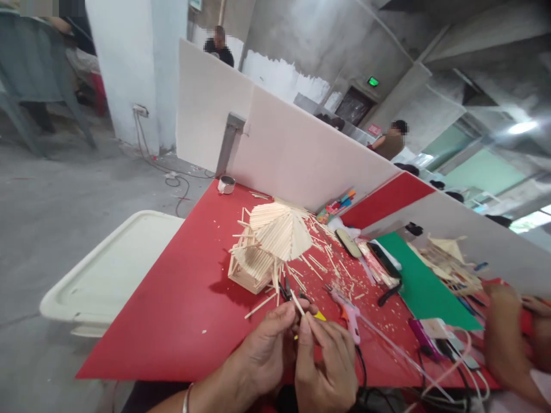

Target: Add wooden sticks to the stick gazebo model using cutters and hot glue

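Both my hands are close together at the near edge of the red table (181,310). My left hand (269,347) is closed in a pinch on a thin wooden stick (296,301) that points up toward the stick house. My right hand (329,364) has its fingers curled against the same spot, with a small yellow piece (319,316) showing above them; what it grips is not clear. A small house made of wooden sticks (271,244) stands just beyond my hands, its roof fanned out. Black cutter handles (284,291) lie between house and hands.
Loose sticks lie scattered right of the house. A pink glue gun (349,314) lies by my right hand. A white plastic chair (116,264) stands left. Another person's arm (505,338) reaches in at right, near a green mat (422,281) and cables. White partitions back the table.
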`<state>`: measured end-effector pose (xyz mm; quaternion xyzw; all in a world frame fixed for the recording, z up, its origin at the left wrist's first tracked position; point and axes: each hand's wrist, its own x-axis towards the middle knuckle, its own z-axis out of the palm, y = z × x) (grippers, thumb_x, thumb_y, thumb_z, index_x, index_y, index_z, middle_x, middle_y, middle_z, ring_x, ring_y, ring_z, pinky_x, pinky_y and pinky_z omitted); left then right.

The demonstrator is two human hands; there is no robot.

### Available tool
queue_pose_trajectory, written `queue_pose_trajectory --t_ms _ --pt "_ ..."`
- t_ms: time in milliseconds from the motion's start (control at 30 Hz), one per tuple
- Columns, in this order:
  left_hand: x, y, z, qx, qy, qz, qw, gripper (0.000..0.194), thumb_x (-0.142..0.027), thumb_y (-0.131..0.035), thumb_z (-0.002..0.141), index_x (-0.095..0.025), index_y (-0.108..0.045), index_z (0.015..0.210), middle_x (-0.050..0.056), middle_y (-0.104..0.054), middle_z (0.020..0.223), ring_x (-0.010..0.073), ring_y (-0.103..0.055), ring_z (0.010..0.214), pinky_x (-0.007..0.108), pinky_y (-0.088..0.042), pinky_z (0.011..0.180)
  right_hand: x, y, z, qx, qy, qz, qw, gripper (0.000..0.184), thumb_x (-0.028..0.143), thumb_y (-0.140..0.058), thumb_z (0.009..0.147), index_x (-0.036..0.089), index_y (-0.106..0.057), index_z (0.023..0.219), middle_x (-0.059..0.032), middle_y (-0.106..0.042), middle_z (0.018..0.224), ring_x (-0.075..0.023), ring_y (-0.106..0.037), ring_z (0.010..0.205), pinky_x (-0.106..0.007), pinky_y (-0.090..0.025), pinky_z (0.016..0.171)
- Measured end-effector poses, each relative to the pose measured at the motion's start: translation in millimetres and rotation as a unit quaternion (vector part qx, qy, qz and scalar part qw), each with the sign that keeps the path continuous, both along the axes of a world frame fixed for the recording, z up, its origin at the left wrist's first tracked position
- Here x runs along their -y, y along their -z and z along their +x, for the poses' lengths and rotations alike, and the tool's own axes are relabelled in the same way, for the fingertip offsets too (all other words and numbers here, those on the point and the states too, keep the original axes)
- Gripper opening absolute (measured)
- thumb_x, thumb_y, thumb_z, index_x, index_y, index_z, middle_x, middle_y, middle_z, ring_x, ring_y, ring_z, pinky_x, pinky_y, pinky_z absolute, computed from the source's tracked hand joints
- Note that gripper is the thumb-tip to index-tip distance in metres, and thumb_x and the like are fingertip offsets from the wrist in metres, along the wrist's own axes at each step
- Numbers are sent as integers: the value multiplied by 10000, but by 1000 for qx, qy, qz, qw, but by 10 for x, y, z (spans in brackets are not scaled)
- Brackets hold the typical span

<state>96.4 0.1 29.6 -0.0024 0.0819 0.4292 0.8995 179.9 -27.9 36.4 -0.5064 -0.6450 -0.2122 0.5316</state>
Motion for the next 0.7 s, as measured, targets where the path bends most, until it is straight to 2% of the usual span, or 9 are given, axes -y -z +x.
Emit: queue_pose_trajectory --t_ms 133,233,267,333,400,467,500,600,700 --pt "103 -4 52 -117 4 50 992 176 -276 -769 670 -135 -721 764 47 -692 733 134 -632 706 228 -476 728 196 115 110 -38 -21 -48 998 157 96 -612 813 175 -655 942 -43 -679 828 -153 -611 785 -312 -486 722" --pt "89 63 38 -283 -24 80 955 247 -337 -806 612 -127 -707 699 32 -678 677 84 -580 567 181 -464 579 274 200 337 -35 -34 -135 990 122 137 -542 864 189 -646 903 -26 -670 798 -137 -598 761 -283 -475 723" --pt "75 87 27 -344 -34 92 934 271 -362 -808 600 -133 -703 700 20 -666 641 63 -539 487 161 -419 476 276 233 444 -27 -14 -154 988 131 156 -523 877 191 -648 897 -27 -667 794 -140 -593 761 -283 -469 732" --pt "44 120 8 -421 -34 133 897 319 -420 -792 602 -126 -678 643 4 -627 567 41 -473 396 146 -337 370 240 293 671 32 87 -170 981 184 241 -520 886 182 -651 1001 -64 -676 896 -186 -582 853 -335 -448 804" --pt "24 125 2 -463 -34 161 871 366 -470 -780 591 -127 -685 677 -12 -601 535 31 -428 345 144 -284 323 158 329 872 86 177 -271 942 274 271 -471 903 168 -628 1103 -100 -658 1010 -230 -559 927 -369 -427 827" --pt "16 114 11 -484 -38 172 857 418 -496 -780 572 -134 -706 769 -24 -592 529 28 -412 329 144 -271 313 57 334 1011 129 198 -391 890 301 246 -432 915 163 -609 1145 -111 -643 1057 -239 -554 968 -360 -415 824" --pt "16 108 17 -491 -40 172 853 440 -499 -781 567 -137 -711 806 -28 -588 526 28 -413 332 142 -274 316 9 329 1055 135 194 -418 877 289 237 -438 911 174 -618 1129 -102 -651 1021 -231 -566 934 -345 -416 795" --pt "25 97 29 -509 -45 164 843 447 -487 -789 558 -139 -719 829 -32 -579 517 24 -413 347 139 -288 330 -92 317 1118 136 168 -450 867 242 241 -481 895 225 -633 1083 -63 -660 885 -200 -588 810 -298 -404 693" --pt "37 75 26 -524 -51 151 836 472 -474 -810 524 -148 -730 856 -29 -595 525 16 -402 350 133 -285 333 -135 357 1137 125 159 -456 867 244 222 -492 886 202 -628 1087 -80 -641 847 -207 -589 794 -287 -394 656"
